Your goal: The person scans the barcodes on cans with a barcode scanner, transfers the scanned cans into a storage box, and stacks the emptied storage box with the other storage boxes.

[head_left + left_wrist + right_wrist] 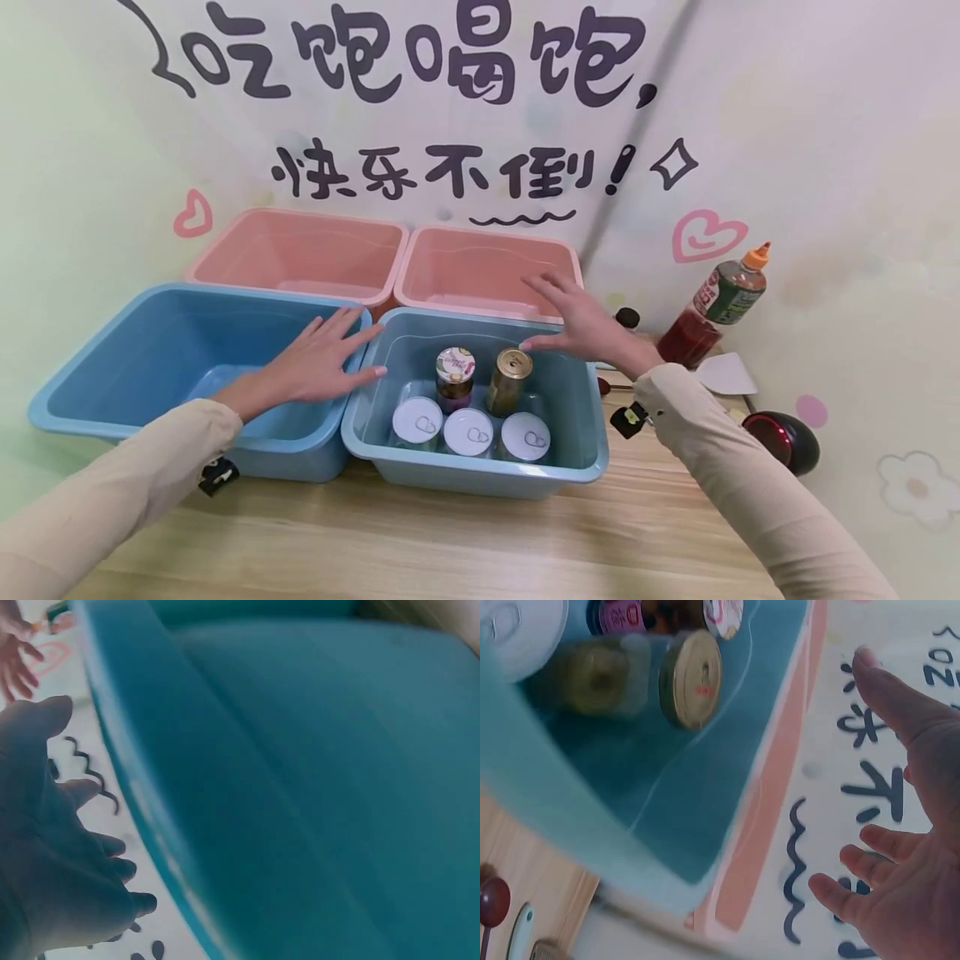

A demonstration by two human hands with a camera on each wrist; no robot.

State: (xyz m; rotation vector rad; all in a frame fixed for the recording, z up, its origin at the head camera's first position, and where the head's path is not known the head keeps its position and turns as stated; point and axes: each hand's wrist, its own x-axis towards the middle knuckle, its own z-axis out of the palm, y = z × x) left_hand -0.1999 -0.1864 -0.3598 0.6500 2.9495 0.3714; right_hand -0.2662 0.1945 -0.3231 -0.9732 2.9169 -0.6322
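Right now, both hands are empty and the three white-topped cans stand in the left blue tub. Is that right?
Not quite: the head view shows the three white-topped cans standing in the right blue tub, not the left. The left hand and right hand are indeed empty.

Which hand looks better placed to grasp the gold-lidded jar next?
Probably the right hand: its fingers are spread, and in the head view its thumb appears beside the gold-lidded jar. The left hand looks farther off, its palm above the left blue bin.
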